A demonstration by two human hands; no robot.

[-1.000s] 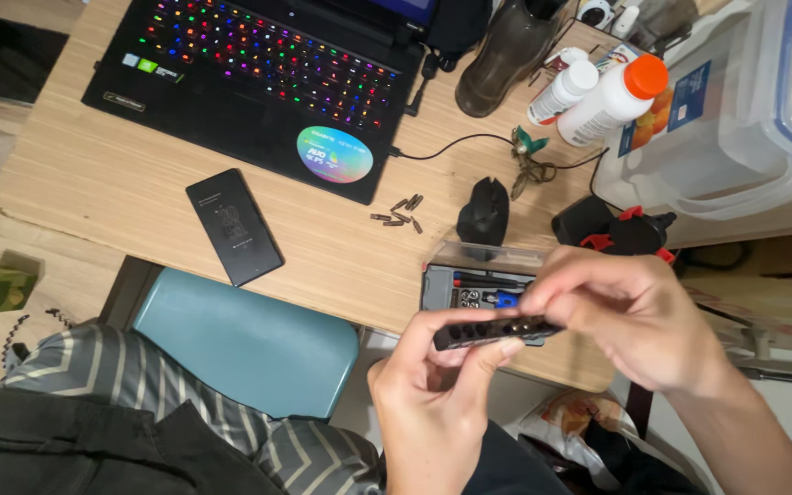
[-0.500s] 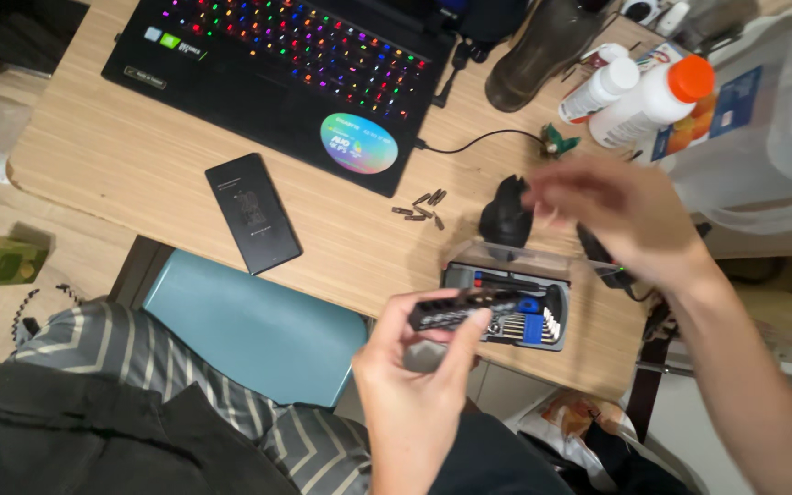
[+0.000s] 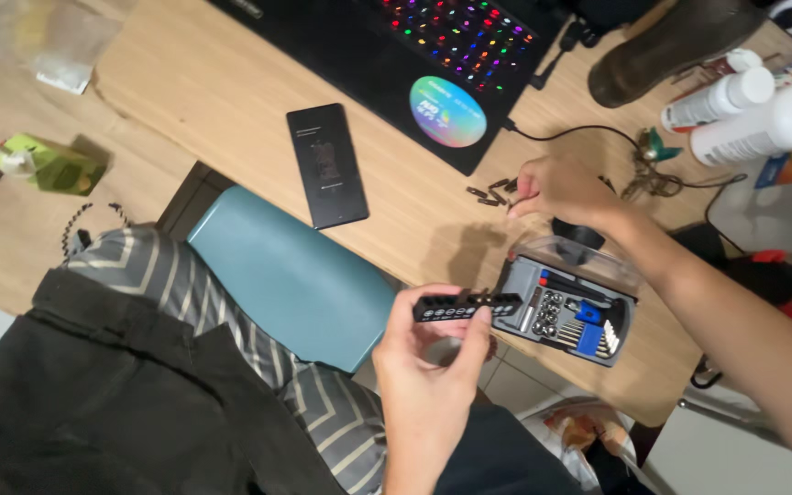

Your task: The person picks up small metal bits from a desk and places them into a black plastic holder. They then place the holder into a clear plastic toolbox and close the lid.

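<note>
Black plastic bit-holder strip sits pinched in the left hand, thumb and fingers closed round it, held level w/ sockets up just in front of the open grey screwdriver-kit case at the wooden desk's edge. Right hand reaches to the small loose metal bits nr the laptop; fingertips curled onto them, can't tell if one's gripped.

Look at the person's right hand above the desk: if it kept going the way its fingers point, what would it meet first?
Most likely the loose screwdriver bits lying at the fingertips of the right hand; depth is unclear, so contact cannot be confirmed.
</note>
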